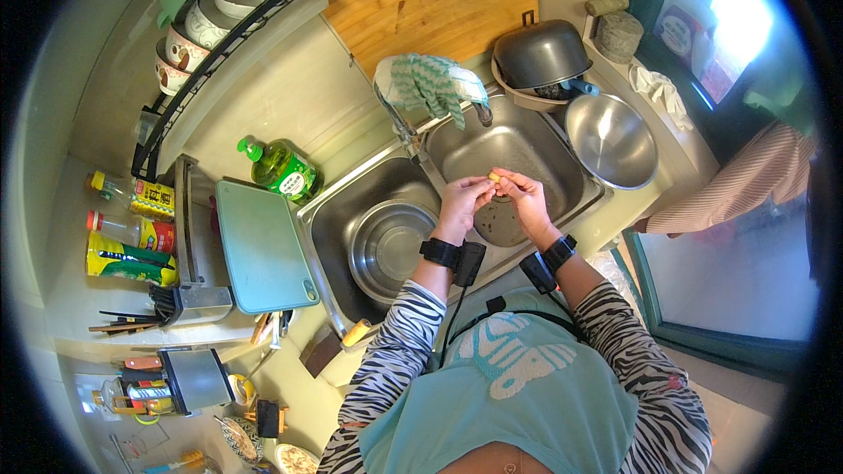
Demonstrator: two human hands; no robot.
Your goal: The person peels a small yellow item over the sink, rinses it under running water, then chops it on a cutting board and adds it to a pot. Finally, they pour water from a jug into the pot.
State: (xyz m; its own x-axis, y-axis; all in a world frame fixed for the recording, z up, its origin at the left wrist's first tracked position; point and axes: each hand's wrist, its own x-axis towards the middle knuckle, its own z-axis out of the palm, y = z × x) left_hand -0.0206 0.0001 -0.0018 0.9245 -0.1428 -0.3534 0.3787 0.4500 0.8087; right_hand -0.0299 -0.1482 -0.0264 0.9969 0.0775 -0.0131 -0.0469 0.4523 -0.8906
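Observation:
Over the right basin (500,138) of a steel double sink, my two hands meet at the fingertips. Between them is a small pale yellow piece (494,177), perhaps ginger or garlic; it is too small to tell. My left hand (463,203) pinches it from the left, and my right hand (523,196) pinches it from the right. Several dark scraps lie on the basin floor below my hands. A round steel bowl (359,257) stands in the left basin, partly covered by my left forearm.
A cloth-wrapped faucet (428,89) rises behind the basins. To the right sits a steel mixing bowl (612,138), with a dark pot (543,52) behind it. Left of the sink are a green soap bottle (286,171) and a teal cutting board (263,247). A cleaver (323,350) lies at the front-left.

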